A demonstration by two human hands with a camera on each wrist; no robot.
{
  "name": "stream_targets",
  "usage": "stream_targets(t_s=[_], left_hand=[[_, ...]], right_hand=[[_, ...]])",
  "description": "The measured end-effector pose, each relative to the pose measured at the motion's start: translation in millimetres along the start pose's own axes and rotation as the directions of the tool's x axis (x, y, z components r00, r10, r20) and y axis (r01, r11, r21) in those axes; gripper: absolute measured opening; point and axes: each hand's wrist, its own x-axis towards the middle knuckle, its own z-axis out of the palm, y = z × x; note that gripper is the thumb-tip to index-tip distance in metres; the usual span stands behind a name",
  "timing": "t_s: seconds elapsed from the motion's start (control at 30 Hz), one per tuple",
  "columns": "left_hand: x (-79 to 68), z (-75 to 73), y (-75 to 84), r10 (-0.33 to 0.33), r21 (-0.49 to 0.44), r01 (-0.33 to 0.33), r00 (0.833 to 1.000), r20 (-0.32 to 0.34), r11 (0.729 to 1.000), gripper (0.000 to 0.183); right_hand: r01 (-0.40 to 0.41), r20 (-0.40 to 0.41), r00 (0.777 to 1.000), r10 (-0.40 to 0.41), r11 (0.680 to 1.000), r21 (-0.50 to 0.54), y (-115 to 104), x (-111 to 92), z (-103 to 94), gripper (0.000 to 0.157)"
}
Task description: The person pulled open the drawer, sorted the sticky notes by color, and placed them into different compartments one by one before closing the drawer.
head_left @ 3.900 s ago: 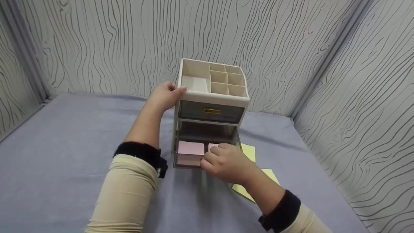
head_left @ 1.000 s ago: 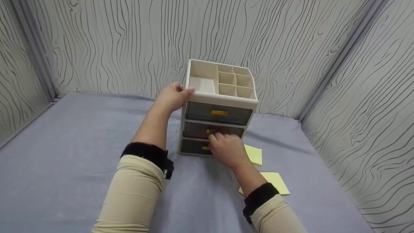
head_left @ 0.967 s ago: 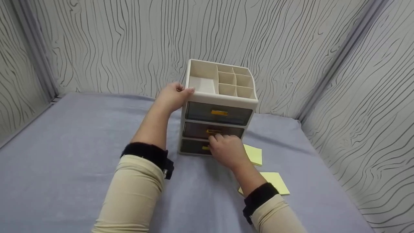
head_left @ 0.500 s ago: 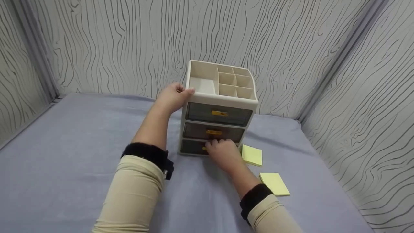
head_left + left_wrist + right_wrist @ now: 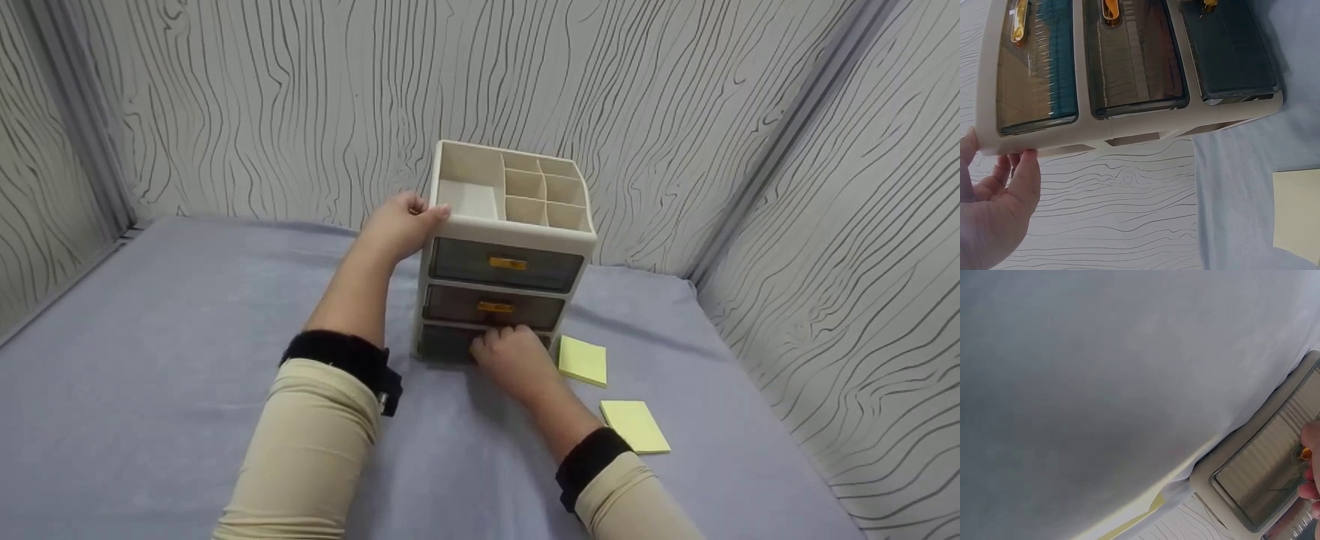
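Left fingers (image 5: 437, 214) grip one three-drawer organizer (image 5: 517, 233), right fingers (image 5: 493, 337) one handle (image 5: 1305, 453), near two notepads (image 5: 583, 360) (image 5: 636, 425).

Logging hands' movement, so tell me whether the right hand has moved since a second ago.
Yes: the right hand moved down, away from the middle drawer's handle, to the bottom drawer.

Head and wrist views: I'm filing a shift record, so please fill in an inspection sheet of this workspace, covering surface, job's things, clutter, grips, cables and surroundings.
Surface: blue-grey cloth, lightly wrinkled.
Job's things: cream organizer, upright; top drawer and middle drawer shut; bottom drawer partly hidden.
Clutter: one yellow pad beside the organizer, another yellow pad nearer the camera.
Left grip: holds the organizer's upper left edge.
Right grip: fingers curled at the bottom drawer's amber handle.
Cables: nothing seen.
Surroundings: wood-grain-patterned panels behind and at both sides.
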Motion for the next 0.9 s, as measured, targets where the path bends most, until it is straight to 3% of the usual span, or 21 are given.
stream_targets(t_s=[0.47,0.9], left_hand=[[1.3,-2.0,-0.5,0.019,-0.008,-0.018,0.999,0.027,1.0,0.039],[-1.0,-3.3,1.3,-0.004,-0.003,0.004,0.999,0.045,1.0,0.04]], right_hand=[[0.151,-0.066,0.986,-0.151,0.988,-0.009,-1.8,-21.3,-13.5,0.013],[0.242,-0.255,0.936,-0.243,0.97,-0.036,-4.5,-40.8,-20.6,0.021]])
